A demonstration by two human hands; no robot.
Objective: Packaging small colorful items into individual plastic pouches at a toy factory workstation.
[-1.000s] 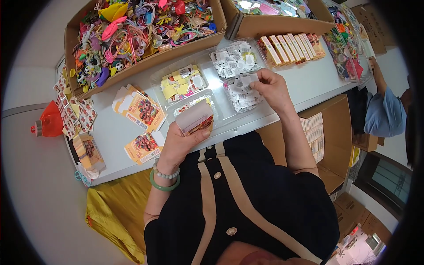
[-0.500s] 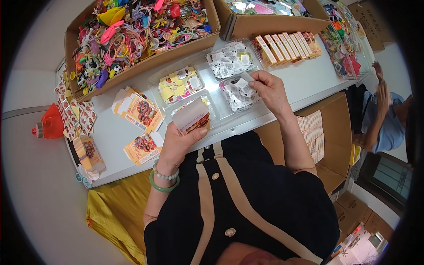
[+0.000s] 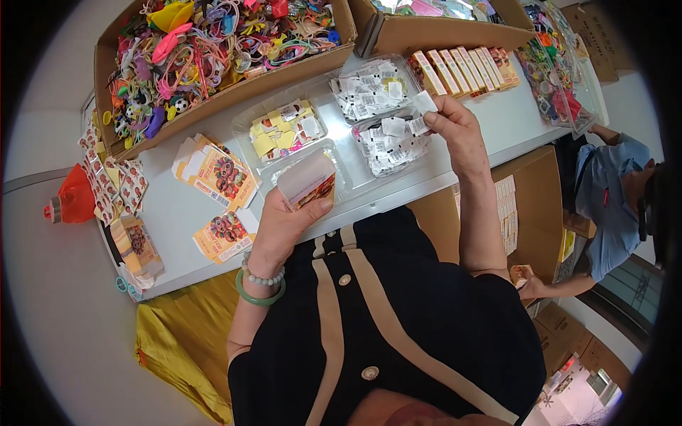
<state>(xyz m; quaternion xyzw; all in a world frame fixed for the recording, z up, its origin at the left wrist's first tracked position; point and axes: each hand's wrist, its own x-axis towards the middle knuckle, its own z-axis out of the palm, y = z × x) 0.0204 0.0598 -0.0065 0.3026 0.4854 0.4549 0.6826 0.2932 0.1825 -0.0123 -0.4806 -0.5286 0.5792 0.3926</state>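
My left hand (image 3: 284,216) grips a small open printed carton (image 3: 307,181) with its white flap up, just above the table's near edge. My right hand (image 3: 455,131) pinches a small white packet (image 3: 423,104) over a clear tray of several white packets (image 3: 389,145). A second clear tray of white packets (image 3: 369,89) lies behind it. A clear tray of yellow and white packets (image 3: 284,131) sits to the left. Flat printed cartons (image 3: 213,170) lie on the white table (image 3: 170,213) by my left hand.
A big cardboard box of colourful small toys (image 3: 213,50) fills the back left. A row of filled cartons (image 3: 465,67) lies at the back right, beside another cardboard box (image 3: 440,28). A red bottle (image 3: 71,199) stands left. A person in a blue shirt (image 3: 604,199) reaches low at the right.
My right hand has lifted a white packet out of the tray and raised it. My left hand keeps the open carton, tilted a little more upright.
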